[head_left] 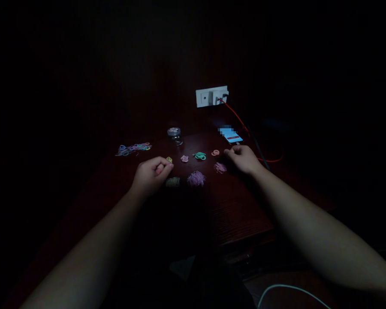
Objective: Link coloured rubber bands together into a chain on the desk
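Showing left fingers (pixel 160 161) closed, contents hidden, right fingers (pixel 238 149), pinch unclear, near orange bands (pixel 216 151)

Nothing legible anywhere at this moment! On the phone (pixel 234 136), the lit screen shows a red band (pixel 233 137), its lettering too small to make out, and blocky squares cover part of the display. Over on the jar lid (pixel 173 130), pale pinkish marks sit too blurred to read.

Eight band clusters (pixel 196 178) (one multicoloured), one jar (pixel 175 135), one phone (pixel 231 135)
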### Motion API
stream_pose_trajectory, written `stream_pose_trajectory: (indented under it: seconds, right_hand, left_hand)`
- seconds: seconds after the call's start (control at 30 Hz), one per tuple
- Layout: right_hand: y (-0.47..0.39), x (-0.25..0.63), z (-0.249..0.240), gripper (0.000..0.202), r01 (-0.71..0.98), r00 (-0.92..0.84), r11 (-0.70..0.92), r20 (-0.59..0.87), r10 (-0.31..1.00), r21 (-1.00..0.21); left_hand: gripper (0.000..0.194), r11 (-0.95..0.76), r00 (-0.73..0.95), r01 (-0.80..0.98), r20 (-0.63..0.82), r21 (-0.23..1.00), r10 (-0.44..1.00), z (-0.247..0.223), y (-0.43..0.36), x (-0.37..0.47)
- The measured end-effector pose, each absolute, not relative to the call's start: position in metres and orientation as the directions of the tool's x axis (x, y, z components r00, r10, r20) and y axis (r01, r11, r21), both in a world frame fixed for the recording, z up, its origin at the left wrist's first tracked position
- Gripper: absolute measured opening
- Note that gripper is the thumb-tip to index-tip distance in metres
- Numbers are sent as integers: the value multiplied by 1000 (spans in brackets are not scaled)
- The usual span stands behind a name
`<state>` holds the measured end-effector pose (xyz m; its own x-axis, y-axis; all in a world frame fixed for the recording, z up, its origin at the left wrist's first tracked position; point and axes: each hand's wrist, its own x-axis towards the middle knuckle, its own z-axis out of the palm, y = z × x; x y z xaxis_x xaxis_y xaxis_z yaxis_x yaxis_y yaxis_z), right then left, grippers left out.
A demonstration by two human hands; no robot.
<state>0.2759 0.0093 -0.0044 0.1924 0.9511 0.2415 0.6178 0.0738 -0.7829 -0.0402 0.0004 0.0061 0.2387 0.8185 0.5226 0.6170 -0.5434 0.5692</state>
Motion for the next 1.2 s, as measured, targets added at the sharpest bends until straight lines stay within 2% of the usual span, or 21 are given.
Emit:
stream_pose_trajectory:
  seconds: [0.13,0.23,0.4,0.57,0.7,0.77,0.83,1.03,1.13,1.2]
  right_hand:
    - [15,286,-1,36,567,379,134,402,834,-813]
    - [22,289,-8,33,565,349,205,456,819,-799]
    - [32,285,-20,25,515,234,233,397,888,-825]
    - [33,284,-23,22,537,186,202,348,919,-819]
    - [31,284,-21,18,585,198,213,392,898,-782]
    - [30,283,-20,20,598,183,193,367,912,-778]
    - [28,280,-18,22,623,156,185,353,923,-760]
    - [20,269,-12,25,603,79,268,391,917,-751]
    - [22,266,-14,25,557,44,308,398,916,-771]
    - [25,266,-17,23,540,31,335,415,909,-772]
  left_hand:
    - [23,-525,199,627,534,575,822,7,2,-44]
    - [30,-544,180,620,572,566,800,7,4,-48]
    - [39,-578,103,621,676,529,730,6,13,-66]
    - [39,-501,-116,641,718,582,686,3,33,-101]
    - [33,-303,-388,653,650,694,654,-10,54,-138]
    - [32,-70,-518,679,545,730,659,-18,63,-156]
    - [29,110,-569,691,445,714,692,-27,70,-169]
    - [24,238,-517,750,322,617,793,-39,81,-169]
    - [28,203,-381,857,316,473,869,-38,83,-160]
    - [32,108,-226,933,326,342,918,-37,86,-155]
